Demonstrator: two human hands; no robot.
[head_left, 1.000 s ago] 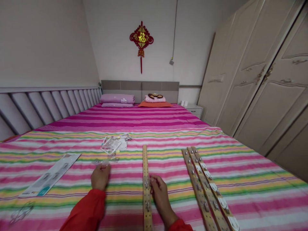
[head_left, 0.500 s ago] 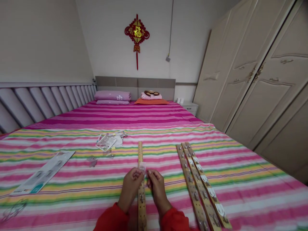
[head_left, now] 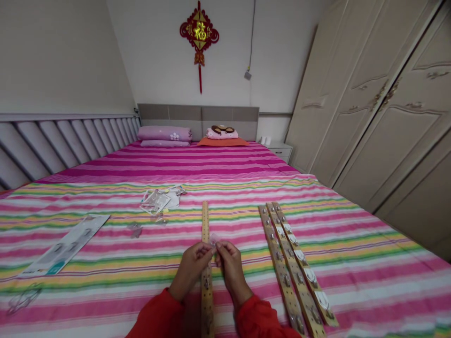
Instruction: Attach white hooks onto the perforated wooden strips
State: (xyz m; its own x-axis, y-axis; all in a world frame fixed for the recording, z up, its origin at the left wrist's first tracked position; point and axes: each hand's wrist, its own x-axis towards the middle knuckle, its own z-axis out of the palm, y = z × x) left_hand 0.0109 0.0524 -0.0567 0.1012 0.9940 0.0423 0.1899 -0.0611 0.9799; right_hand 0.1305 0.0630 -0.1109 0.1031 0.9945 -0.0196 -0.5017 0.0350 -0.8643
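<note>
Centrally, hands (head_left: 211,267) over wooden strip (head_left: 205,225), bed edges far.

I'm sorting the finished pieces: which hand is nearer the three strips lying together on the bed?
Right. The right hand is at the single strip, with the three strips off to its right. The left hand sits on that strip's far side, farther away.
</note>
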